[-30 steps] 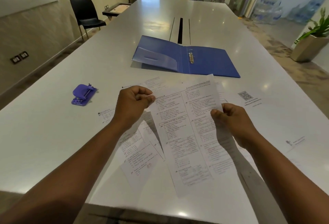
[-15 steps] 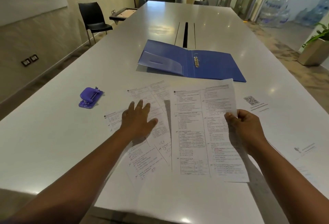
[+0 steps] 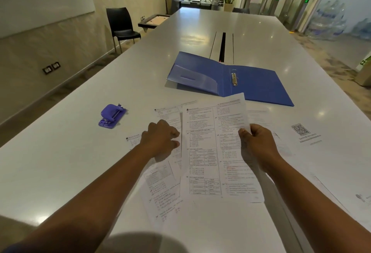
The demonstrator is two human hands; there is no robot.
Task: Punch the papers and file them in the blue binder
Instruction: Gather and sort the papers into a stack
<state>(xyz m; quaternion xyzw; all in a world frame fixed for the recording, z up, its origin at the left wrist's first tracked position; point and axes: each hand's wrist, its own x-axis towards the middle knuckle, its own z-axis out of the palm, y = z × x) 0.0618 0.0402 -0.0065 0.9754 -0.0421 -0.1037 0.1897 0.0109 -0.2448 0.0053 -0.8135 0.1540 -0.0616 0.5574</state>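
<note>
The blue binder (image 3: 259, 86) lies open on the white table (image 3: 66, 164), its metal rings (image 3: 233, 79) showing at the spine. A purple hole punch (image 3: 112, 116) sits to the left of the papers. My right hand (image 3: 256, 144) grips a printed sheet (image 3: 210, 142) by its right edge, held just above the table. My left hand (image 3: 161, 141) has its fingers curled on the loose printed sheets (image 3: 160, 192) lying beside it, pinching one at its edge. The hand covers part of those sheets.
More papers lie to the right, one with a QR code (image 3: 300, 129). A cable slot (image 3: 222, 46) runs along the table's middle beyond the binder. A black chair (image 3: 122, 25) stands at the left wall. The table's near edge is just below my forearms.
My left hand let go of the held sheet, came down flat on the loose sheets, and has now curled its fingers on them. The right hand keeps its sheet, lowered toward the table.
</note>
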